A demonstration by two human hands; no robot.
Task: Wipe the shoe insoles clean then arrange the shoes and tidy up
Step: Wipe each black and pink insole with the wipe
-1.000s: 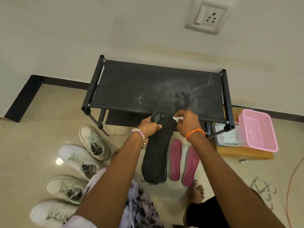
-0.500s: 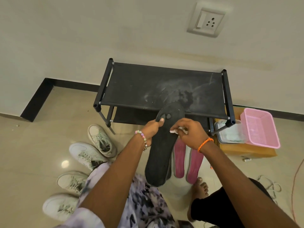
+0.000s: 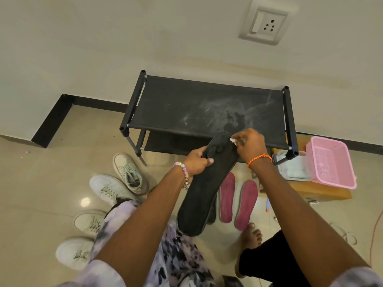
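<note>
My left hand [image 3: 199, 162] grips a long black insole [image 3: 199, 199] near its toe end and holds it tilted above the floor. My right hand [image 3: 248, 143] pinches a small white wipe [image 3: 233, 140] against the insole's toe tip. Two magenta insoles [image 3: 228, 197] lie side by side on the floor just right of the black one. Several white sneakers [image 3: 107, 189] stand on the floor to the left.
A black two-tier shoe rack [image 3: 207, 108] with a dusty top stands against the wall ahead. To its right, a pink basket [image 3: 331, 162] and a clear tub of wipes [image 3: 294, 168] sit on a cardboard box [image 3: 315, 193]. My bare foot [image 3: 251, 235] rests below the magenta insoles.
My right hand with the wipe has slid from the insole's side up to its toe tip. My left hand's thumb has closed back round the insole's edge.
</note>
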